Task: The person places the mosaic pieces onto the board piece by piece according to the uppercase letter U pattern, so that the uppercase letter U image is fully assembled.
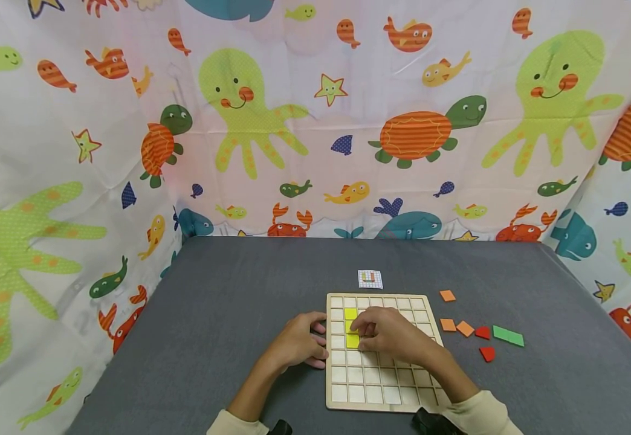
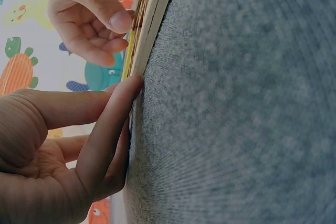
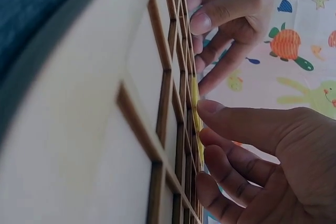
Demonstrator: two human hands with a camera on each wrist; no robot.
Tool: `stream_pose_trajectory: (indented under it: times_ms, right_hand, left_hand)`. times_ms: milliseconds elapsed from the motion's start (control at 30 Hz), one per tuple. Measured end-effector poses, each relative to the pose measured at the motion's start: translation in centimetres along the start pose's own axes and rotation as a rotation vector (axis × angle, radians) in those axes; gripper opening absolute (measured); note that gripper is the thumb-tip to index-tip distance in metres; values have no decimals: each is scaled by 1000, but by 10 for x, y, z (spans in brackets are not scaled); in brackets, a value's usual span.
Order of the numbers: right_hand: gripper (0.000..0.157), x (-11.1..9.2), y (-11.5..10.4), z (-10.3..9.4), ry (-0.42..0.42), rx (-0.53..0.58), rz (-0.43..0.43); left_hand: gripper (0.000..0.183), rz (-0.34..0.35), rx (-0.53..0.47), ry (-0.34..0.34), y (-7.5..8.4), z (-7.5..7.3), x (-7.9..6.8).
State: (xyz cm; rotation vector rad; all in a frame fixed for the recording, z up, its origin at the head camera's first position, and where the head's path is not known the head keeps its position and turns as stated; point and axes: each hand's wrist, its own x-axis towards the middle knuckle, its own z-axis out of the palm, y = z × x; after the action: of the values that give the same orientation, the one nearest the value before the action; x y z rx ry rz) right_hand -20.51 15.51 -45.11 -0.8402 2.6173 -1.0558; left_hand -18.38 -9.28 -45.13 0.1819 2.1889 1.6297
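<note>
A wooden grid board [image 1: 389, 396] lies flat, with several yellow tiles [image 1: 352, 342] in one column near its left side. My left hand [image 1: 298, 342] rests at the board's left edge, its fingertips against the rim. Over the yellow column is my right hand [image 1: 388, 331], thumb and fingers bent loosely and fingertips at the tiles. In the right wrist view, the right thumb's tip meets the yellow strip [image 3: 196, 90]. The right hand covers part of the column in the head view. From the left wrist, the board's side [image 2: 152, 19] shows edge-on beside the left fingertips.
A small card [image 1: 370, 279] with a U-shaped coloured pattern lies behind the board. To the right are orange squares [image 1: 448, 325], red pieces [image 1: 487, 353] and a green parallelogram [image 1: 508, 336] on the grey cloth [image 1: 228, 302]. A sea-animal curtain [image 1: 304, 121] hangs behind.
</note>
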Motion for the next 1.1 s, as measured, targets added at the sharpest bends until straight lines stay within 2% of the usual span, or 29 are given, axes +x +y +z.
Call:
stream_pose_trajectory:
  times_ms: [267, 567, 800, 1100]
  right_hand:
    - [29, -2, 4, -8, 31, 18, 10]
    - [26, -3, 14, -17, 50, -14, 9]
    - [28, -5, 25, -23, 81, 0, 61]
    - [28, -13, 36, -35, 111, 51, 87]
  left_hand:
    - [79, 2, -1, 1, 0, -1, 0]
    - [80, 4, 0, 0, -1, -1, 0]
    - [79, 5, 2, -1, -1, -1, 0]
    - [78, -3, -6, -1, -1, -1, 0]
